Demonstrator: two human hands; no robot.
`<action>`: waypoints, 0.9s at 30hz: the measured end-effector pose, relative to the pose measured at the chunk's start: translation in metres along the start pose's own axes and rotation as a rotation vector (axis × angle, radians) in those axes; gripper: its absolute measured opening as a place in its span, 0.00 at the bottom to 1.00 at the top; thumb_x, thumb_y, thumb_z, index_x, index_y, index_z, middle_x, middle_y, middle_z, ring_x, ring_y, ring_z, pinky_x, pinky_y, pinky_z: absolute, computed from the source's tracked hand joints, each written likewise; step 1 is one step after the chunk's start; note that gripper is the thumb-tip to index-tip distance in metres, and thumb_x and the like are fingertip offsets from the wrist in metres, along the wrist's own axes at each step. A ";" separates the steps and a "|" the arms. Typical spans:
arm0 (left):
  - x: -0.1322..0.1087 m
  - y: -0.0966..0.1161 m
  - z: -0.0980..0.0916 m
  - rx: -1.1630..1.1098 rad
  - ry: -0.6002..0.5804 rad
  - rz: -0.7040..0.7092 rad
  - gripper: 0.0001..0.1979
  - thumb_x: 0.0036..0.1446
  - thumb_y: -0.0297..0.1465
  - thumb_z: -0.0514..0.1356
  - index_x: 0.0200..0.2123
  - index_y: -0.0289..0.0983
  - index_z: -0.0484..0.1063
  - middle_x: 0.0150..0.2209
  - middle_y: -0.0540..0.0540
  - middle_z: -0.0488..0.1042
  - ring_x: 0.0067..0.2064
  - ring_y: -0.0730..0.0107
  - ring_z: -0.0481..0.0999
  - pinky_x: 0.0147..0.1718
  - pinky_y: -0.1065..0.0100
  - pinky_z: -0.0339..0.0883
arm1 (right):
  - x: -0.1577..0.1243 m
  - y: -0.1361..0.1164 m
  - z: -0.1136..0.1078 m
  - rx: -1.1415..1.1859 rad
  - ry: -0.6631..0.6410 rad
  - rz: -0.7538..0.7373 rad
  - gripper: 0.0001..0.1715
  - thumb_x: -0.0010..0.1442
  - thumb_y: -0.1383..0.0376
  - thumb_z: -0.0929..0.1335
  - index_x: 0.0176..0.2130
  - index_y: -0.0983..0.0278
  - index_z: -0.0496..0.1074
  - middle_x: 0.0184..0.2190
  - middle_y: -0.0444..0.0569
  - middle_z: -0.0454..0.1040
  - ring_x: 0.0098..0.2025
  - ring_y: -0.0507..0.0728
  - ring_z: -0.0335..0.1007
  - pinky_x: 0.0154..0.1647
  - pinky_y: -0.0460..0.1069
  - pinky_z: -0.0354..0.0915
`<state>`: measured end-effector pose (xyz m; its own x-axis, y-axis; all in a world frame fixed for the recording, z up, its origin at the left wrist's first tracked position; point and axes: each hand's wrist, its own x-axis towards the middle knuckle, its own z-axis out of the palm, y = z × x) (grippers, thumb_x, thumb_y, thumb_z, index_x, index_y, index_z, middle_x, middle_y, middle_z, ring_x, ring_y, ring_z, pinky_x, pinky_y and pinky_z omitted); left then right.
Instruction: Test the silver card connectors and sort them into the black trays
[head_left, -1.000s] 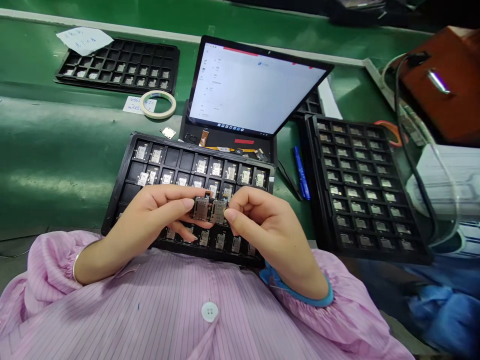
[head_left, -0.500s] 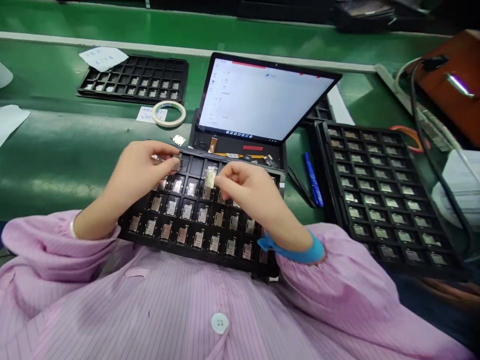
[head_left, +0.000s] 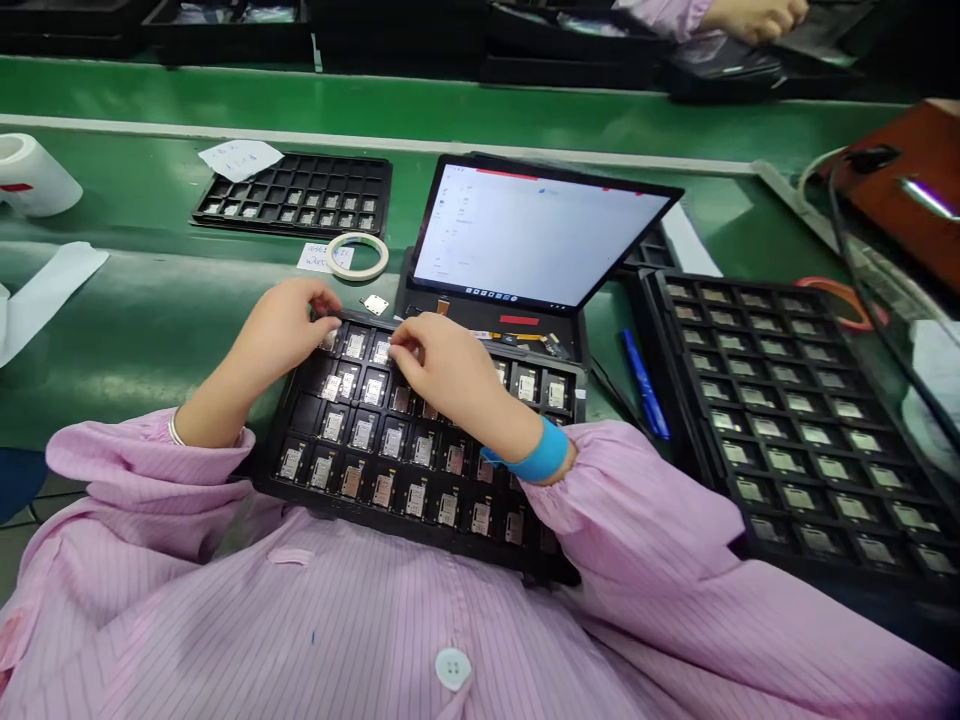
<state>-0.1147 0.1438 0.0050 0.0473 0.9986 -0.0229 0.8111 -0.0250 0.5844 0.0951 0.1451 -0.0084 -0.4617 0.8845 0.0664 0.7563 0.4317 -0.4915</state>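
Over near tray [head_left: 375, 522] pockets of metal parts [head_left: 362, 432], left hand [head_left: 281, 330], right hand [head_left: 442, 365].

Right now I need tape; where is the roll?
Head view: tape roll lies left of the tablet, on the green belt, before the far tray.

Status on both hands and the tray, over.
Left hand at far-left corner of tray, right hand on top row. Grip on parts unclear. Tablet propped just behind tray.
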 end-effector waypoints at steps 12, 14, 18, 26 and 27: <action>-0.026 -0.018 -0.003 0.216 -0.268 0.101 0.33 0.45 0.40 0.71 0.52 0.35 0.66 0.50 0.39 0.62 0.46 0.51 0.73 0.48 0.53 0.68 | 0.028 -0.010 0.033 -0.136 -0.048 -0.135 0.12 0.63 0.67 0.68 0.47 0.69 0.73 0.44 0.57 0.69 0.46 0.62 0.66 0.43 0.53 0.62; -0.030 -0.018 0.000 0.194 -0.247 0.113 0.28 0.48 0.38 0.69 0.50 0.36 0.67 0.50 0.40 0.62 0.45 0.53 0.73 0.48 0.53 0.68 | 0.028 -0.011 0.033 -0.139 -0.046 -0.128 0.11 0.63 0.67 0.68 0.46 0.69 0.73 0.44 0.57 0.69 0.46 0.62 0.66 0.44 0.53 0.62; -0.034 -0.020 0.002 0.179 -0.235 0.126 0.19 0.51 0.34 0.66 0.46 0.38 0.69 0.50 0.41 0.62 0.44 0.55 0.73 0.48 0.54 0.68 | 0.028 -0.011 0.033 -0.131 -0.042 -0.127 0.09 0.64 0.67 0.68 0.45 0.68 0.73 0.44 0.57 0.70 0.46 0.62 0.66 0.45 0.53 0.62; -0.031 -0.037 0.000 0.198 -0.215 0.099 0.14 0.53 0.34 0.66 0.43 0.38 0.70 0.46 0.43 0.65 0.43 0.57 0.72 0.47 0.56 0.67 | 0.028 -0.010 0.035 -0.114 -0.040 -0.102 0.07 0.63 0.68 0.68 0.42 0.67 0.73 0.43 0.56 0.70 0.46 0.63 0.67 0.43 0.53 0.61; -0.030 -0.036 0.000 0.195 -0.215 0.102 0.15 0.52 0.34 0.66 0.43 0.38 0.70 0.46 0.43 0.65 0.43 0.57 0.72 0.47 0.56 0.67 | 0.028 -0.010 0.035 -0.107 -0.038 -0.098 0.06 0.62 0.69 0.68 0.42 0.67 0.72 0.43 0.56 0.70 0.45 0.62 0.67 0.42 0.53 0.61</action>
<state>-0.1454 0.1145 -0.0152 0.2400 0.9582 -0.1554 0.8912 -0.1540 0.4267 0.0580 0.1594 -0.0317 -0.5513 0.8309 0.0754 0.7512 0.5336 -0.3885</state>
